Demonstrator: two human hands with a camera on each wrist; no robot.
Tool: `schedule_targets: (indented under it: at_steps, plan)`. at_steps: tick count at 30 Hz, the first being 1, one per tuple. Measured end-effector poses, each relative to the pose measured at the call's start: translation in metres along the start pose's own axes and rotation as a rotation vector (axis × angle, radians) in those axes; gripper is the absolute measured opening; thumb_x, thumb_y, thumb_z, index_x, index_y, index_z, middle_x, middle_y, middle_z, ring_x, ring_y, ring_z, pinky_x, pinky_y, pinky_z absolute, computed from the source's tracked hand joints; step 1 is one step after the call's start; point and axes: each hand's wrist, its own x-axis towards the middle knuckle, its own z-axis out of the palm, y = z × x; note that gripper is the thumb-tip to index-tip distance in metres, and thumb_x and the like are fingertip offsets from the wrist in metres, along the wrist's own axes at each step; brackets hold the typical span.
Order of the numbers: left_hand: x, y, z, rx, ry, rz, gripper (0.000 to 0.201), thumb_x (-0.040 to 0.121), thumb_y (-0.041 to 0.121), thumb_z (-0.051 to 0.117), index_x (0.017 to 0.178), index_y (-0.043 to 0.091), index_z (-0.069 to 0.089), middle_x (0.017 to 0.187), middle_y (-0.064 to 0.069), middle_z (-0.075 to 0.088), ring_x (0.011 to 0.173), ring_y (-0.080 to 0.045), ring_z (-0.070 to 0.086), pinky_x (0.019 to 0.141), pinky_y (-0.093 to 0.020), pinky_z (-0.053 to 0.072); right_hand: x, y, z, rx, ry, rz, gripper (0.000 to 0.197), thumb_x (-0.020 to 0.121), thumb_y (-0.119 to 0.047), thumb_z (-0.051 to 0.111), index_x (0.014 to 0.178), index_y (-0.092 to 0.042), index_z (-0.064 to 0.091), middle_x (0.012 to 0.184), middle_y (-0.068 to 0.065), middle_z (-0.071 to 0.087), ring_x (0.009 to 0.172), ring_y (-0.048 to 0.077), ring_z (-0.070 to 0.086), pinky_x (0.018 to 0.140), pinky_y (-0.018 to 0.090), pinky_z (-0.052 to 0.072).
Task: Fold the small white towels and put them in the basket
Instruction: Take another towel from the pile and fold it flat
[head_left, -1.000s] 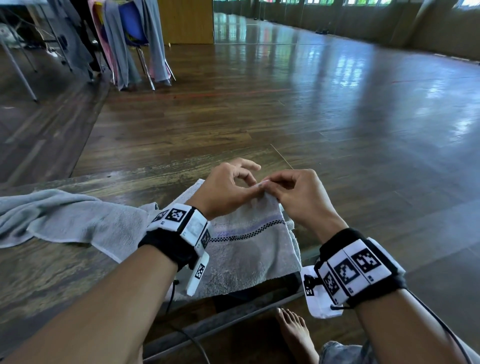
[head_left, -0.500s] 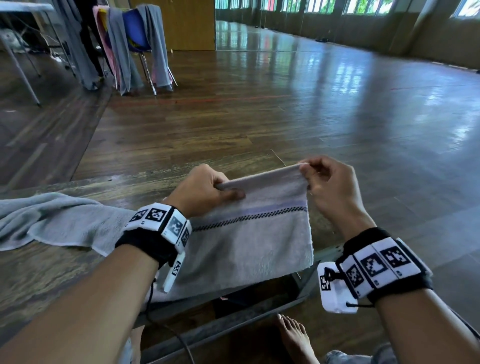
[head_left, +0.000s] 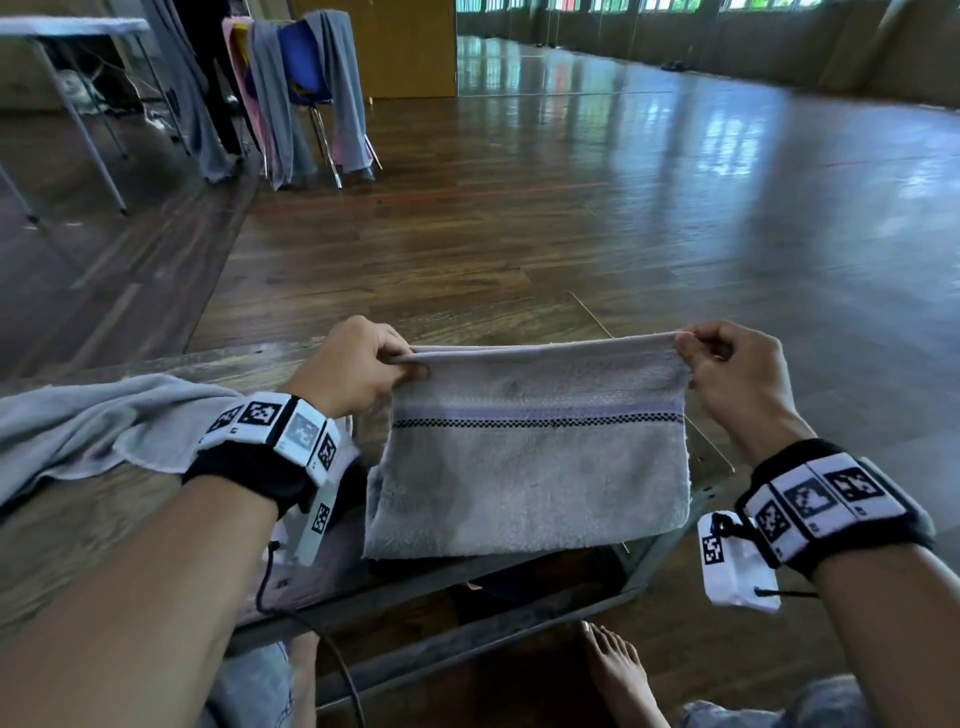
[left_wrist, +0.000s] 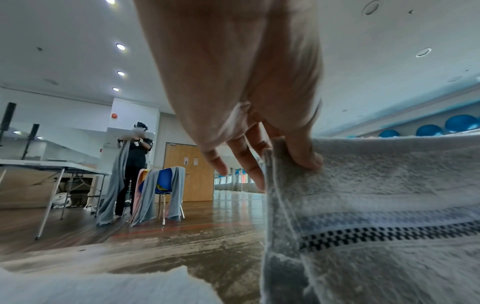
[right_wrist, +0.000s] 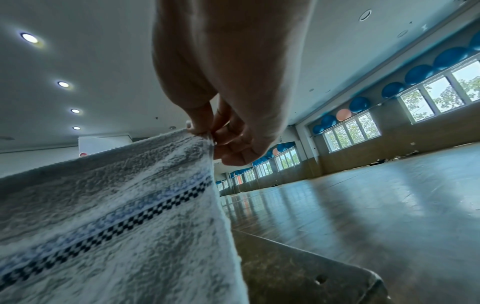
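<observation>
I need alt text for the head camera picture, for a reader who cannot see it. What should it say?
Two hands, left hand and right hand, hold up a small white towel by its top corners, stretched flat, over a worn wooden table. A crumpled grey towel lies on the table at the left, with a shiny wooden floor beyond.

The scene is being viewed from head height, forward and down, with the towel (head_left: 530, 467) at lower centre and the tabletop (head_left: 78, 519) at lower left. Very close, low views are being taken from each wrist along the fingers (left_wrist: 303, 156), the towel filling one lower corner. The towel and the chair (left_wrist: 163, 181) are being shared between views.
</observation>
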Motion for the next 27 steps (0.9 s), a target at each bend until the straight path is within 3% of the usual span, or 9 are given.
schedule_targets:
  at_steps: [3,6,8,10,14,16,18,22,27]
  plan:
    - [-0.005,-0.005,-0.005,0.002,-0.021,-0.015,0.011,0.088,0.015,0.073,0.089,0.007,0.08,0.089,-0.004,0.074,0.083,-0.025,0.068,0.075,-0.032,0.051,-0.001,0.004,0.003,-0.034,-0.011,0.012,0.022,0.09,-0.022,0.076,0.071,-0.031,0.069,0.076,-0.014,0.07,0.059,-0.012,0.061,0.065,0.014,0.047]
    - [-0.009,-0.007,-0.01,-0.012,-0.001,-0.033,0.01,0.087,0.019,0.075,0.09,0.011,0.08,0.082,-0.01,0.076,0.08,-0.036,0.068,0.074,-0.044,0.053,-0.002,0.004,0.008,-0.032,-0.004,0.028,0.021,0.089,-0.022,0.077,0.071,-0.03,0.069,0.077,-0.014,0.071,0.065,-0.006,0.063,0.065,0.013,0.046]
    - [-0.012,-0.007,-0.013,-0.05,0.044,-0.048,0.007,0.084,0.018,0.078,0.089,0.015,0.081,0.08,-0.008,0.077,0.081,-0.032,0.07,0.074,-0.043,0.055,-0.002,0.002,0.011,-0.017,0.002,0.035,0.021,0.089,-0.021,0.077,0.071,-0.03,0.069,0.076,-0.014,0.07,0.064,-0.006,0.063,0.061,0.008,0.047]
    - [-0.015,-0.007,-0.015,-0.088,0.079,-0.048,0.009,0.081,0.014,0.081,0.089,0.018,0.081,0.081,0.0,0.077,0.081,-0.019,0.072,0.073,-0.033,0.056,-0.003,0.0,0.014,-0.016,0.001,0.035,0.022,0.089,-0.021,0.077,0.071,-0.03,0.068,0.076,-0.014,0.07,0.063,-0.007,0.063,0.059,0.006,0.046]
    - [-0.018,-0.008,-0.017,-0.161,0.106,-0.065,0.03,0.075,0.014,0.085,0.1,0.024,0.072,0.081,0.008,0.076,0.073,0.002,0.067,0.067,-0.008,0.047,-0.002,-0.002,0.016,-0.028,-0.003,0.031,0.022,0.089,-0.021,0.076,0.071,-0.031,0.068,0.078,-0.012,0.071,0.07,0.002,0.064,0.068,0.017,0.048]
    - [-0.019,-0.009,-0.019,-0.146,0.112,-0.083,0.035,0.073,0.016,0.087,0.104,0.025,0.073,0.082,0.009,0.075,0.071,0.005,0.066,0.065,-0.004,0.045,-0.001,-0.002,0.017,-0.03,-0.008,0.035,0.022,0.09,-0.022,0.076,0.071,-0.03,0.068,0.076,-0.012,0.07,0.068,0.003,0.063,0.072,0.022,0.052]
    - [-0.02,-0.009,-0.019,-0.134,0.126,-0.102,0.024,0.07,0.015,0.089,0.091,0.021,0.078,0.077,0.007,0.075,0.062,0.008,0.062,0.058,-0.005,0.044,0.0,-0.001,0.018,-0.054,-0.027,0.031,0.022,0.09,-0.023,0.076,0.07,-0.03,0.068,0.072,-0.01,0.069,0.066,0.008,0.063,0.076,0.028,0.055]
    - [-0.02,-0.011,-0.018,-0.212,0.15,-0.211,0.021,0.064,0.01,0.092,0.078,0.013,0.077,0.07,-0.004,0.075,0.047,-0.003,0.059,0.047,-0.017,0.049,0.0,-0.003,0.02,-0.051,-0.062,0.014,0.023,0.09,-0.025,0.075,0.074,-0.04,0.073,0.074,-0.007,0.072,0.066,0.014,0.066,0.077,0.035,0.058]
    - [-0.02,-0.012,-0.025,-0.28,0.193,-0.277,0.024,0.06,0.009,0.093,0.074,0.008,0.074,0.068,-0.009,0.073,0.058,-0.014,0.063,0.053,-0.025,0.053,-0.003,-0.008,0.019,0.024,-0.087,-0.001,0.024,0.093,-0.02,0.072,0.081,-0.041,0.073,0.074,-0.012,0.073,0.057,0.009,0.07,0.072,0.039,0.06]
